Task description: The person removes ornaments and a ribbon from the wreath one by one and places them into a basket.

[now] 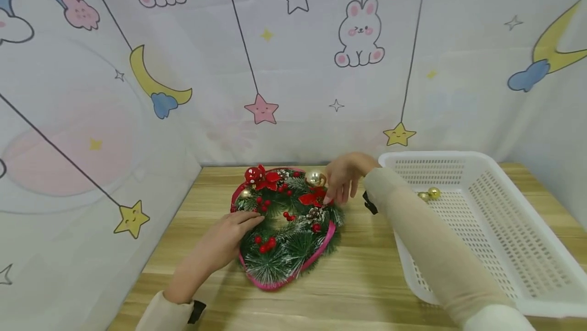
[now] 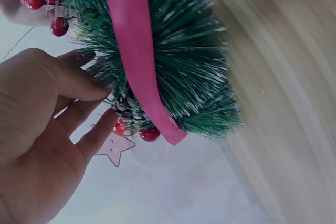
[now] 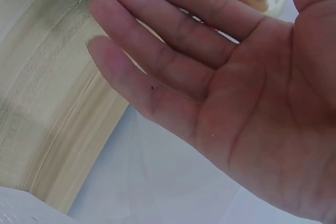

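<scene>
A green Christmas wreath (image 1: 300, 247) with frosted tips, red berries and a pink ribbon (image 1: 325, 242) lies on the wooden table. At its left side my left hand (image 1: 224, 239) grips the greenery, thumb and fingers about its edge in the left wrist view. Over the upper right part is my right hand (image 1: 340, 181), its fingers (image 3: 173, 40) loosely extended in the right wrist view. Its fingertips are by a red fabric flower (image 1: 313, 198), next to a shiny pale gold ball (image 1: 314, 177); whether they touch it I cannot tell. A red ball (image 1: 252, 174) sits at the wreath's upper left.
To the right stands a white perforated basket (image 1: 527, 203), with small gold balls (image 1: 433, 193) inside near its left wall. My right forearm crosses over the basket's near left rim. A printed cloth (image 1: 293, 76) hangs behind the wooden table (image 1: 362, 280).
</scene>
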Available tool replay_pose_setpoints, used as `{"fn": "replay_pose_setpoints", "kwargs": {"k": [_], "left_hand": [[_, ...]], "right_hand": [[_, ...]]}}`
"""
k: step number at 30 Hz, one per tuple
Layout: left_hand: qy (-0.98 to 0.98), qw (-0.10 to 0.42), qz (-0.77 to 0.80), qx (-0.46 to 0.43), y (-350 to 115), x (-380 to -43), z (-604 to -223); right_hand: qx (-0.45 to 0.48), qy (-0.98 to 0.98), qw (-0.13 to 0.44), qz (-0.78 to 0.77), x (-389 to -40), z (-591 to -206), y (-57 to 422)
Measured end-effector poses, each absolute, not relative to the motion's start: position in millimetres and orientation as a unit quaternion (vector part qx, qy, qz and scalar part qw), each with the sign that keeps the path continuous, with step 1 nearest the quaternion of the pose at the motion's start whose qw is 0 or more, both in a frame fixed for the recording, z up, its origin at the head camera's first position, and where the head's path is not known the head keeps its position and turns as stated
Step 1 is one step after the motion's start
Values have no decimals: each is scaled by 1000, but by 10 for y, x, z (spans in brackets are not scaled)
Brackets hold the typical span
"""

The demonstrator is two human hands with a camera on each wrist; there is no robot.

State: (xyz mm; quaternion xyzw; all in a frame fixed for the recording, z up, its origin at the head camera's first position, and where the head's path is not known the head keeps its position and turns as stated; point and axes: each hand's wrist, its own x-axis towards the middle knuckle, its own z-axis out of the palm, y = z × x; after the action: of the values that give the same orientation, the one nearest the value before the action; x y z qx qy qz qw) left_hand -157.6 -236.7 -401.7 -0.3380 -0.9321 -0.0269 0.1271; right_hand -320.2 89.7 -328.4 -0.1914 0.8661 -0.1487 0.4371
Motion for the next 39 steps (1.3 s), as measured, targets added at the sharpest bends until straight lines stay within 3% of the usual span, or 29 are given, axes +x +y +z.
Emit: {"fn": "replay_pose_setpoints", "kwargs": {"k": [8,21,39], "left_hand": [[-929,150,-77,-329,-2081,-1502,-3922],[-949,82,-87,-291,-1489,-1470,-3991],[-948,107,-50,-295,-1369,-1405,-4105]], "right_hand": [[-201,902,357,-137,-3184,-3154,984],[-300,921,196,-156,-3072,-3137,918],[-302,920,155,-196,-3040,-3294,875]]}}
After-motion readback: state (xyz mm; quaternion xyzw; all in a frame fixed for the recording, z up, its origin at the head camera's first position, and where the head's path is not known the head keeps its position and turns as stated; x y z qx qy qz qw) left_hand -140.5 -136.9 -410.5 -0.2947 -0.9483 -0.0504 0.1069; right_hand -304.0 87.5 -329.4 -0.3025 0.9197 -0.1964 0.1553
